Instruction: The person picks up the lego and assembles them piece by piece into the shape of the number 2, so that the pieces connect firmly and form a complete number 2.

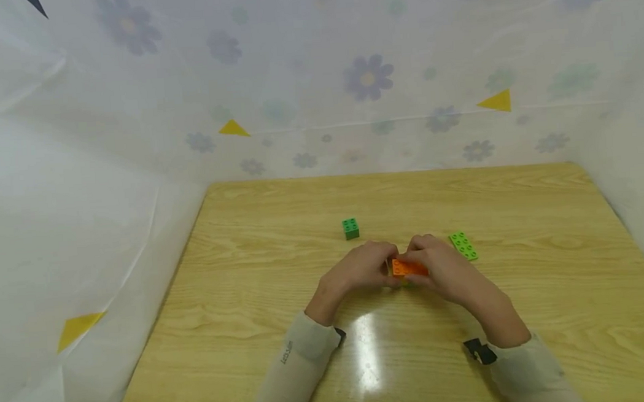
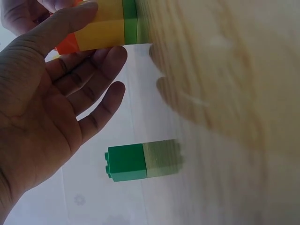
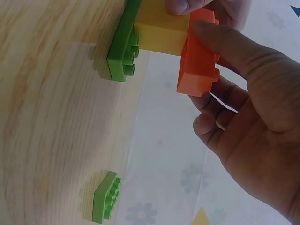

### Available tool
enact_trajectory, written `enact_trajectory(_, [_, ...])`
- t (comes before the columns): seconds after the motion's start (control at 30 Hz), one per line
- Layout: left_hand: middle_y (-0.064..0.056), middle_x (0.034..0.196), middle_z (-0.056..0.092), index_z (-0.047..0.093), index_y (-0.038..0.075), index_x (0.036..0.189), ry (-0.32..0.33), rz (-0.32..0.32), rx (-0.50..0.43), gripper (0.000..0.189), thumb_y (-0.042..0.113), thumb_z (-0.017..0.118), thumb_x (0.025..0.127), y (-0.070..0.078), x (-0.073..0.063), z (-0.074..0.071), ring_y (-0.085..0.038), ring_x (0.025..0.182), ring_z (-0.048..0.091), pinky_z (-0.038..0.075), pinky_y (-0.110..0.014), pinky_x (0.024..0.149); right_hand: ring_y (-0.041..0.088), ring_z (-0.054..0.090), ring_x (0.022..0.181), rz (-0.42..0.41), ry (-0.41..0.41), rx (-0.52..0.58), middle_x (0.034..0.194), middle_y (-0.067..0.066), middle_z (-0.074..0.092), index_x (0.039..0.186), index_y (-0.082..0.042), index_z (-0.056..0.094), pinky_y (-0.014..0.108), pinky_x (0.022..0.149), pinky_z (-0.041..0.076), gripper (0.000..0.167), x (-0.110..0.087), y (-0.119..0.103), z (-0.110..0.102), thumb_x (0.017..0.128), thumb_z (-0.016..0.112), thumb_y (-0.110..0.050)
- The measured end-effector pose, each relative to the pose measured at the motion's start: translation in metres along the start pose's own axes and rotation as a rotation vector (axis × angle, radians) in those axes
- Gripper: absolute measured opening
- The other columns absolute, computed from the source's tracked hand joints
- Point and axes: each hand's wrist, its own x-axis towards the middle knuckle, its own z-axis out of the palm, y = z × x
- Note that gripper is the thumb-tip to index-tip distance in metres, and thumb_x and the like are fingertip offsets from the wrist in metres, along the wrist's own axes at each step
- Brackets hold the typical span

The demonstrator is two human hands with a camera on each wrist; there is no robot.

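Near the table's middle, an orange brick (image 1: 409, 267) sits on a yellow block (image 2: 103, 28), which stands on a green studded plate (image 3: 123, 47). The orange brick juts out past the yellow block on the right side; whether the two are fully pressed together I cannot tell. My left hand (image 1: 367, 264) pinches the yellow block between thumb and fingers, its little finger held free. With thumb and fingers, my right hand (image 1: 442, 267) grips the orange brick from the right. In the head view, the hands hide most of the stack.
A small dark green brick (image 1: 351, 228) stands on the wooden table (image 1: 238, 280) beyond my left hand. A light green studded plate (image 1: 463, 246) lies right of my right hand. White flowered sheeting (image 1: 293, 92) encloses the table's back and sides.
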Motion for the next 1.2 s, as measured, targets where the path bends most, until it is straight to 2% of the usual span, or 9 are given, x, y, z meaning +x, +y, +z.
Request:
enact_trajectory(0.23, [0.007,0.092,0.065,0.067,0.015,0.112,0.0,-0.005,-0.001,0.031,0.032,0.084,0.094,0.002,-0.002,-0.001,-0.005,0.072,0.06,0.05,-0.018,0.064,0.018,0.055,0.09,-0.008,0.025,0.027,0.099,0.0,0.062,0.113,-0.006,0.08,0.035,0.074,0.052,0.031,-0.001,-0.002,0.0,0.084,0.091,-0.011])
enact_trajectory(0.47, [0.007,0.088,0.064,0.067,0.016,0.108,-0.001,-0.024,0.018,0.029,0.032,0.085,0.093,0.003,-0.001,0.0,-0.006,0.07,0.057,0.048,-0.018,0.062,0.015,0.052,0.088,-0.004,0.015,0.033,0.098,-0.003,0.06,0.114,-0.007,0.081,0.032,0.074,0.049,0.03,-0.001,0.001,0.003,0.086,0.09,-0.013])
enact_trajectory(0.77, [0.004,0.092,0.067,0.066,0.016,0.11,-0.003,-0.033,0.022,0.029,0.032,0.084,0.094,0.0,-0.004,0.001,-0.006,0.071,0.058,0.049,-0.019,0.062,0.015,0.052,0.089,0.013,0.006,0.056,0.098,-0.003,0.059,0.115,-0.007,0.081,0.032,0.075,0.05,0.032,0.0,0.001,0.006,0.085,0.091,-0.015])
enact_trajectory(1.03, [0.006,0.095,0.065,0.065,0.017,0.106,-0.006,-0.021,0.044,0.027,0.032,0.084,0.094,-0.002,-0.004,-0.003,-0.006,0.078,0.059,0.049,-0.018,0.068,0.016,0.057,0.086,-0.031,0.027,-0.022,0.098,-0.002,0.064,0.115,-0.008,0.081,0.034,0.073,0.051,0.037,0.002,0.003,0.006,0.083,0.093,-0.021])
enact_trajectory(1.2, [0.005,0.095,0.065,0.063,0.016,0.103,-0.044,-0.07,0.043,0.029,0.03,0.086,0.092,-0.004,-0.009,-0.008,-0.008,0.077,0.057,0.048,-0.021,0.068,0.018,0.062,0.089,-0.004,0.046,0.076,0.103,0.004,0.069,0.12,-0.004,0.078,0.039,0.075,0.055,0.039,0.005,0.011,0.0,0.088,0.088,-0.025])
